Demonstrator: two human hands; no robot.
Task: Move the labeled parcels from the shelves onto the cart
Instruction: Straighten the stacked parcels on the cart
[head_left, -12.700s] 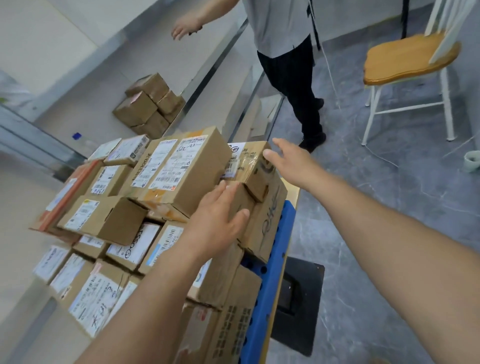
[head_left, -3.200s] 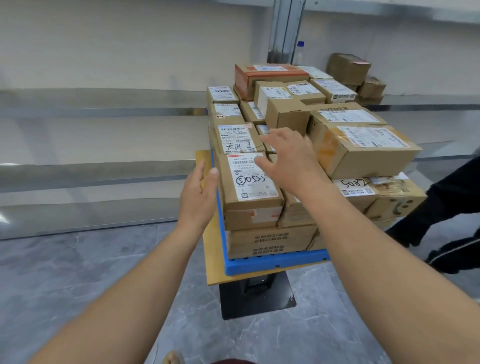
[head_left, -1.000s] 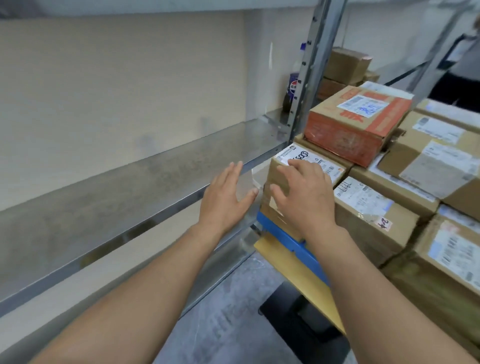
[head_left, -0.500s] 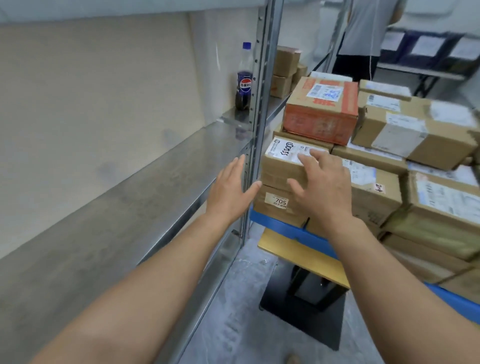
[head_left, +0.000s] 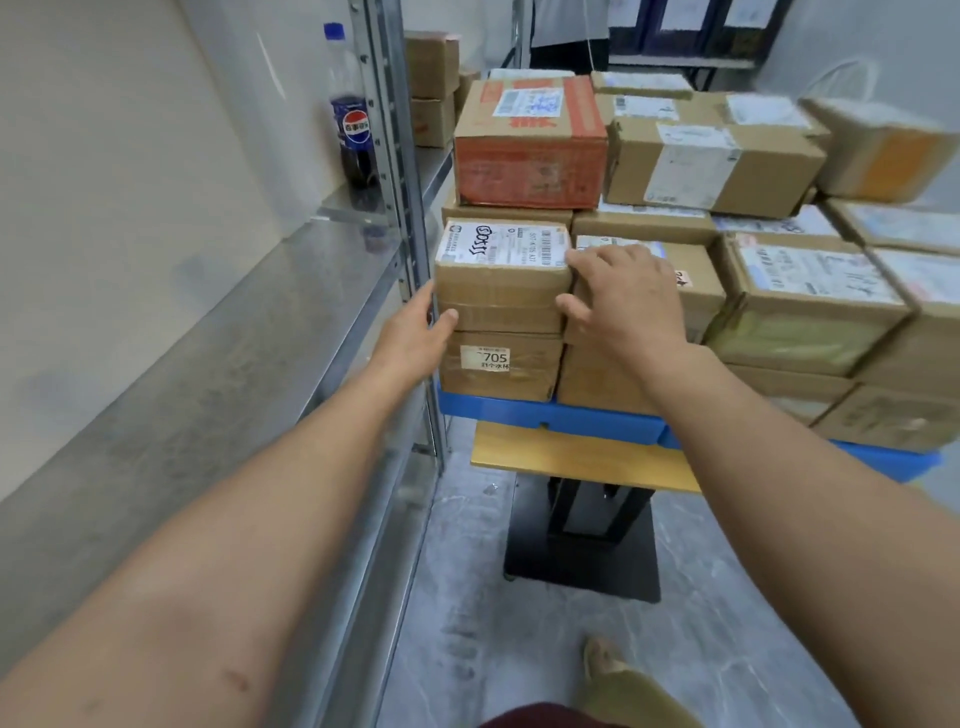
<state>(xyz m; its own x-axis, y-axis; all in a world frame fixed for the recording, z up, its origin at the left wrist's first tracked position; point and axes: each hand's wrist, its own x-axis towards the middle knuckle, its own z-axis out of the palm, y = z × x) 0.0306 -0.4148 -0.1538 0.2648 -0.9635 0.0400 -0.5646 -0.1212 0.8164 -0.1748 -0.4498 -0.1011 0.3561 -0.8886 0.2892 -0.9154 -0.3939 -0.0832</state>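
A brown parcel (head_left: 501, 283) with a white handwritten label on top sits at the near left corner of the cart's blue tray (head_left: 545, 415), on top of a box marked 705 (head_left: 498, 366). My left hand (head_left: 415, 332) clasps its left side, thumb on the front face. My right hand (head_left: 623, 296) grips its right edge, fingers over the top corner. Several more labeled parcels are stacked across the cart, among them a red-printed box (head_left: 530, 156) just behind.
The metal shelf (head_left: 234, 353) runs along my left, its upright post (head_left: 400, 182) close beside the cart. A cola bottle (head_left: 356, 130) and a few brown boxes (head_left: 431, 88) stand farther along the shelf. Another person (head_left: 569, 31) stands beyond the cart. The cart's black base (head_left: 582, 551) rests on the grey floor.
My left hand has closed in from the open air onto the parcel's left side, and my right hand has slid to its right edge. The view has swung along the shelf.
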